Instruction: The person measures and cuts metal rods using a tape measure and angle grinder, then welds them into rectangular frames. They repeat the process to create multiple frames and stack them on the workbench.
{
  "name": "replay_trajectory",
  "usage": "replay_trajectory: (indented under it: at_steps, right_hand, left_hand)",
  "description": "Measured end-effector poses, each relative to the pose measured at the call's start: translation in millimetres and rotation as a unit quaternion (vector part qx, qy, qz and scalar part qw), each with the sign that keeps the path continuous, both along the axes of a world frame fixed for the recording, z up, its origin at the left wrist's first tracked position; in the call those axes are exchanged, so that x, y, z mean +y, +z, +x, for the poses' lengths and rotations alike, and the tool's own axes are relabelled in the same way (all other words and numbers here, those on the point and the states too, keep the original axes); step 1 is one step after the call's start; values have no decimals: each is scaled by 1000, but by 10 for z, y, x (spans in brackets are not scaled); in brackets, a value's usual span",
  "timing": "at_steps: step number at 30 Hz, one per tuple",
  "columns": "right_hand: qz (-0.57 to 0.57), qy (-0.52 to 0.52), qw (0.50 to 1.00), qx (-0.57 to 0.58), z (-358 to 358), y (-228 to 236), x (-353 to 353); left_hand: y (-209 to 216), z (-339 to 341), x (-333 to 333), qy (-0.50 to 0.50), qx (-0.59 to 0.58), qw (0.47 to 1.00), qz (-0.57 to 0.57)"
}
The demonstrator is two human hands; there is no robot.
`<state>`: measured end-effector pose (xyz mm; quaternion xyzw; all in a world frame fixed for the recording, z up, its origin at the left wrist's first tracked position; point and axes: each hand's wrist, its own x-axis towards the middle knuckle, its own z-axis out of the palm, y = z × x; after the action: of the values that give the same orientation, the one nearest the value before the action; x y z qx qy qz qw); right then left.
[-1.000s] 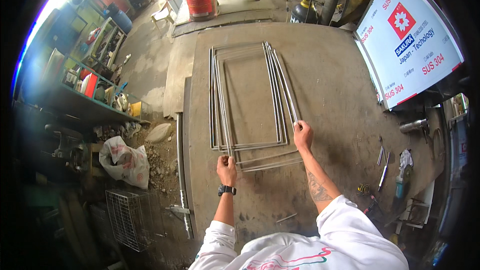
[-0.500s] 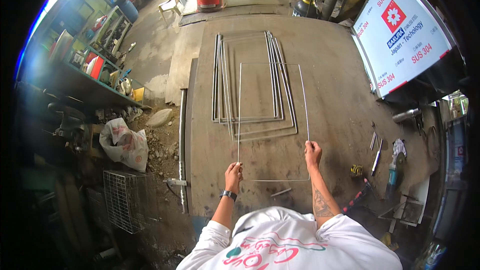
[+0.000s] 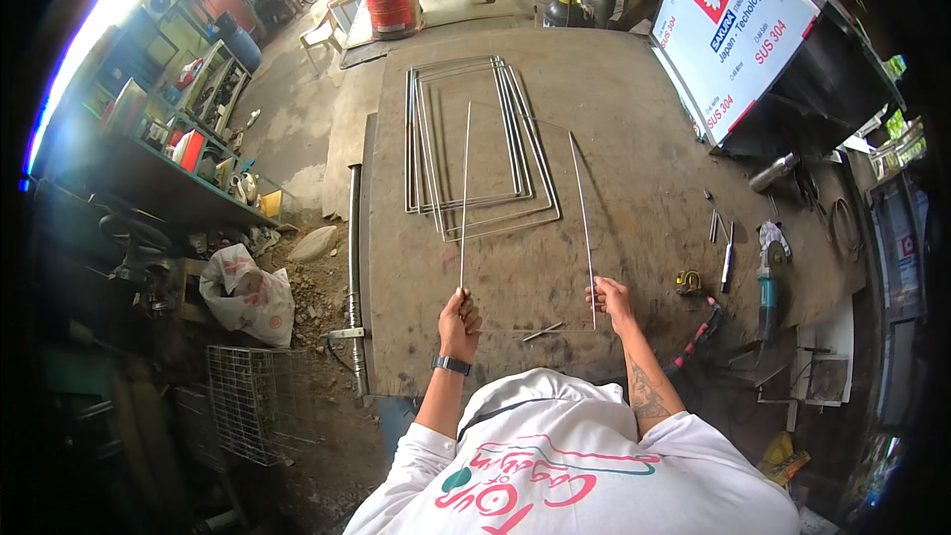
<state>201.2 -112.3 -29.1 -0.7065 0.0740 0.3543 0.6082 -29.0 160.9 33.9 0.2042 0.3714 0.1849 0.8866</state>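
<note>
Between my hands is a thin rectangular metal rod frame (image 3: 466, 198), raised over a worn wooden tabletop (image 3: 644, 203). My left hand (image 3: 459, 325), with a dark watch on its wrist, is closed round the frame's left side. My right hand (image 3: 611, 299) pinches the right side near its lower end. The frame's far and near rods show only faintly. Beyond it, several similar rod frames (image 3: 409, 139) lie stacked and slightly askew on the tabletop. A short metal piece (image 3: 543, 331) lies near the table's front edge, between my forearms.
On the right lie a yellow tape measure (image 3: 687, 282), a teal angle grinder (image 3: 767, 297), a white marker-like stick (image 3: 728, 263) and small metal rods. A large box-like metal piece with printed film (image 3: 738, 30) stands far right. A metal pipe (image 3: 354, 238) runs along the left edge.
The held frame has tilted, its far and near rods now barely visible. Both hands keep their hold. My view has shifted, so the table and stack appear further left and up.
</note>
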Motion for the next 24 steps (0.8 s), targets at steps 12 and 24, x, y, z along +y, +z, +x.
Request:
replay_trajectory:
  at_steps: [12,24]
  right_hand:
    - [234,191,949,-94,-624,1990,451]
    - [-128,76,956,-252,-221,930,92]
  left_hand:
    - [1146,341,-1179,-208,-141,940,230]
    - [7,44,-486,-360,85,861,348]
